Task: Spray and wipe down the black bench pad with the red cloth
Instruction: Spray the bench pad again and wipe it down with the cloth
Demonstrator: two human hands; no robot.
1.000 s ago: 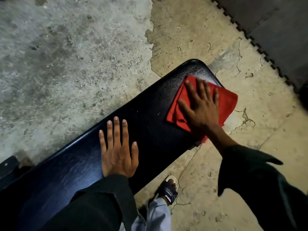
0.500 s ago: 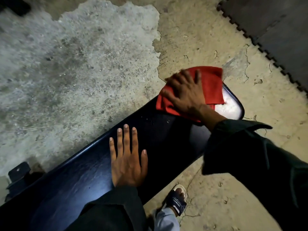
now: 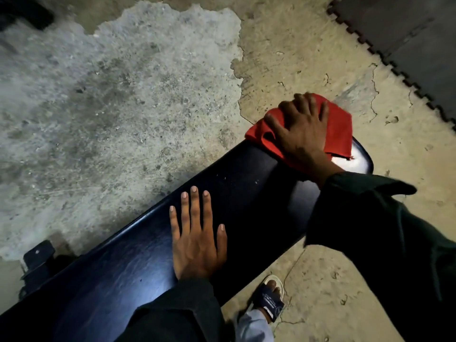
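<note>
The black bench pad (image 3: 123,265) runs diagonally from lower left to its rounded far end at right, where a wet patch shines. My right hand (image 3: 302,130) presses the red cloth (image 3: 339,130) down on that far end, fingers spread over the far upper edge of the pad. Part of the cloth hangs over the pad's edge. My left hand (image 3: 197,238) lies flat on the middle of the pad, fingers apart, holding nothing. No spray bottle is in view.
The floor is cracked, patchy concrete (image 3: 123,107). Dark interlocking floor mats (image 3: 407,38) fill the top right corner. A black metal bracket (image 3: 37,257) of the bench frame shows at left. My sandalled foot (image 3: 269,299) stands just below the pad.
My right hand has swept the red cloth from the near side of the pad's end up to its far edge. My left hand has stayed flat on the pad.
</note>
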